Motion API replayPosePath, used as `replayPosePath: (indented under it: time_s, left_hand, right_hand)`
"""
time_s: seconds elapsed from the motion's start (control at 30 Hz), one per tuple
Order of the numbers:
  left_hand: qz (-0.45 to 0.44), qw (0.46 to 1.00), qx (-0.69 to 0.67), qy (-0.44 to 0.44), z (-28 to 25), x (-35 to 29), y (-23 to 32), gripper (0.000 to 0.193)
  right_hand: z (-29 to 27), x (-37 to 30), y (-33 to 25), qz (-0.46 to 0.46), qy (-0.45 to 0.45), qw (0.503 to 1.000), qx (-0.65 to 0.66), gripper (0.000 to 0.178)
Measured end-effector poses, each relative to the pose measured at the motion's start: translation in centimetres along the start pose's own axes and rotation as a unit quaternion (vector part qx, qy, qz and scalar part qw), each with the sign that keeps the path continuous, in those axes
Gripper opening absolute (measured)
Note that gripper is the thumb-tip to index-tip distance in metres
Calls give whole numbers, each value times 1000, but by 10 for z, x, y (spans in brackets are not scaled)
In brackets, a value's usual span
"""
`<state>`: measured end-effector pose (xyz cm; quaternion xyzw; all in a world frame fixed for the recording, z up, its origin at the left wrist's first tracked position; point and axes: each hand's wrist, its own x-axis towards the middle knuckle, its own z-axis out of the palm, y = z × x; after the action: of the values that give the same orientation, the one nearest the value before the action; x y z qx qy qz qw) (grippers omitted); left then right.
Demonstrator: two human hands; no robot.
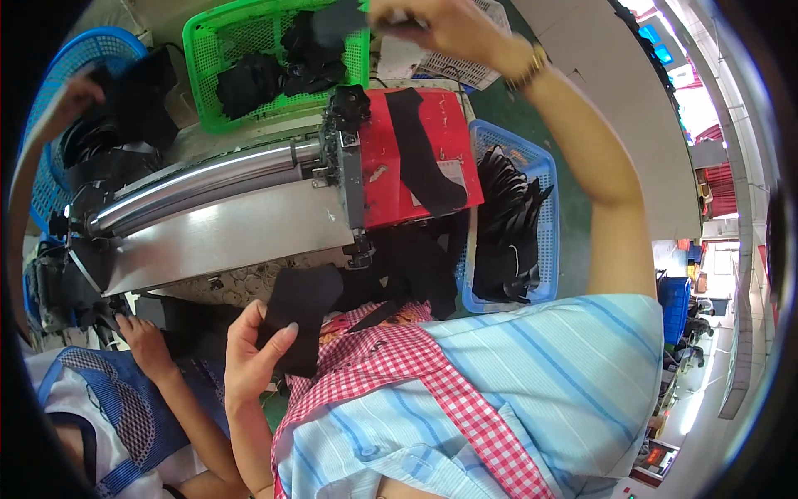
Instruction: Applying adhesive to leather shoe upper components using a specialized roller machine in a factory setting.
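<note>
My left hand (249, 353) grips a black cut piece (307, 303) of flat, flexible material between thumb and fingers, in front of my apron. My right hand (445, 29) reaches far forward to the edge of the green basket (218, 121), closed on a dark flat piece (337, 23), blurred by motion. Several black cut pieces (249, 83) lie inside that basket. Between my hands stands a machine with metal rollers (208, 179) and a smooth metal plate (241, 241). On its right a red board (378, 195) bears a long curved black piece (420, 154).
A light-blue basket (549, 241) full of stacked black pieces (503, 216) stands right of the machine. At the left a co-worker's hands (148, 345) handle black material near a blue basket (91, 41). More black pieces (416, 258) lie against my apron. A white crate (474, 50) is beyond.
</note>
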<state>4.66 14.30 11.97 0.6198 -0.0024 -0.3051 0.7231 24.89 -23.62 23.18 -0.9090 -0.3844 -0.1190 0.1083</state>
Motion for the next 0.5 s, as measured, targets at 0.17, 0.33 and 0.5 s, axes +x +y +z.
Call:
replayPosePath:
  time_s: [0.17,0.33,0.5]
  left_hand:
    - [95,995,24,33,13,12,16,15]
    - [185,937,290,-53,36,21,43,16]
    - [21,977,203,52,41,25,46,22]
  right_hand:
    - [41,-146,-59,67,-101,992,-25,30]
    - [31,-83,-146,98,34,931,350,72]
    - [65,-47,-166,252,-96,717,643,10]
